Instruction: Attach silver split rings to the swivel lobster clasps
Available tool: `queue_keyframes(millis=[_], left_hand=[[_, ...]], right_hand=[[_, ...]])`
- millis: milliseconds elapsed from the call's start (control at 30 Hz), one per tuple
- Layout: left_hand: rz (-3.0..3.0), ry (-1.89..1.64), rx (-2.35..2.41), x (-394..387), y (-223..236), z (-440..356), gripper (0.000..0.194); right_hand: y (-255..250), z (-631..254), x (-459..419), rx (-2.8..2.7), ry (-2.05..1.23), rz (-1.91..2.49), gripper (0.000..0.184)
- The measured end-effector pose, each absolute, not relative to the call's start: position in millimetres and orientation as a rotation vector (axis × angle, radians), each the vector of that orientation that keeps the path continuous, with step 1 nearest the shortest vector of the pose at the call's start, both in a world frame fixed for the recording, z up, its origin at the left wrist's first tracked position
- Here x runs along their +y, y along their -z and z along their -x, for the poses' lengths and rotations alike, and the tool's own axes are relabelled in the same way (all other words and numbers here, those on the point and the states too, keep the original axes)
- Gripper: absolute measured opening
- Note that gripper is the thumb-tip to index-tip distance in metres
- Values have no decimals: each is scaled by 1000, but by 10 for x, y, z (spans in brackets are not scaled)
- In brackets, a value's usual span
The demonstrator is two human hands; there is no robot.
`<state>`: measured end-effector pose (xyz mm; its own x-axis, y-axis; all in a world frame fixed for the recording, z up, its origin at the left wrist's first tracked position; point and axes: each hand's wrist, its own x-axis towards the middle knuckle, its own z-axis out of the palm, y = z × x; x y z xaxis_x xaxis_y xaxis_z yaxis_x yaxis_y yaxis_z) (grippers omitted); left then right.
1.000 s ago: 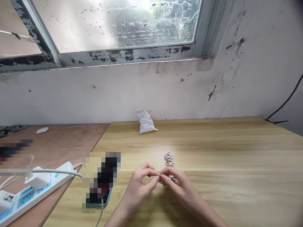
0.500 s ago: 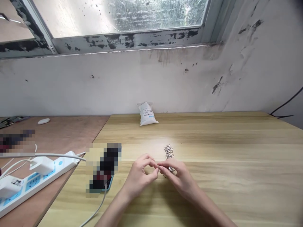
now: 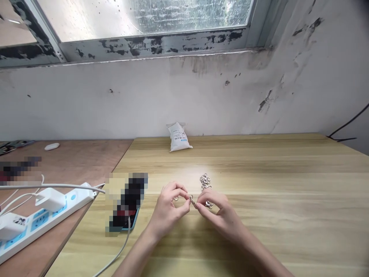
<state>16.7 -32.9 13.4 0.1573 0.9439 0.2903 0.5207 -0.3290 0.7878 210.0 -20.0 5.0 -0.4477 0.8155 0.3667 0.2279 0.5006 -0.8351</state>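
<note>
Main risk: the metal clasp (image 3: 191, 200) is tiny and the pinch is fingertips only, so a slip would be enough to drop it onto the table or into the chain. Tension is a second risk. If the hands are pulling apart while a link is caught, the loose silver chain (image 3: 205, 182) could drag or tangle. Fingers are also hiding part of the clasp, so a bad catch could go unnoticed.

Hands are close together, not clamped in a full grip. Left hand (image 3: 167, 211) is curled into a loose ring, with thumb and index closing toward the clasp and a small metal ring (image 3: 176, 198) showing inside the curl. Right hand (image 3: 221, 215) is partly open, its index and thumb pinching in from the other side. Fingertips are almost meeting at the clasp; exact contact is hard to tell.

Chain is lying near the middle of the wooden table (image 3: 259, 163), toward its front edge, just beyond the right hand. A white bag (image 3: 179, 137) is sitting by the back edge.
</note>
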Motion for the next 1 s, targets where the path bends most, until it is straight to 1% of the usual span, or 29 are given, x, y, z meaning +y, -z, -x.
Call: queue_keyframes(millis=[67,167,233,367,433,567,667,800,1000], left_hand=[[-1935,-1081,1372,-340,-141,-174,7],[-1977,-1104,1349,-356,-137,-194,7],[-2022,-1122,1336,-364,-131,-207,8],[-2068,-1127,1303,-374,-151,-208,10],[-2065,-1139,1287,-374,-178,-192,10],[-2101,-1120,1280,-370,-212,-159,12],[-2157,-1085,1293,-366,-201,-155,12],[-2204,-1077,1269,-356,-184,-152,11],[-2175,-1062,1171,-333,-214,-121,14]], right_hand=[[-41,-2107,-187,-1893,-978,920,18],[-16,-2107,-175,-1842,-1195,913,25],[4,-2102,-173,-1792,-1330,876,26],[43,-2097,-162,-1656,-1472,847,28],[46,-2098,-150,-1661,-1450,862,27],[13,-2096,-142,-1780,-1204,859,23],[-13,-2092,-154,-1817,-1127,823,21],[-33,-2096,-168,-1811,-1157,823,20],[-50,-2119,-154,-1757,-1364,830,24]])
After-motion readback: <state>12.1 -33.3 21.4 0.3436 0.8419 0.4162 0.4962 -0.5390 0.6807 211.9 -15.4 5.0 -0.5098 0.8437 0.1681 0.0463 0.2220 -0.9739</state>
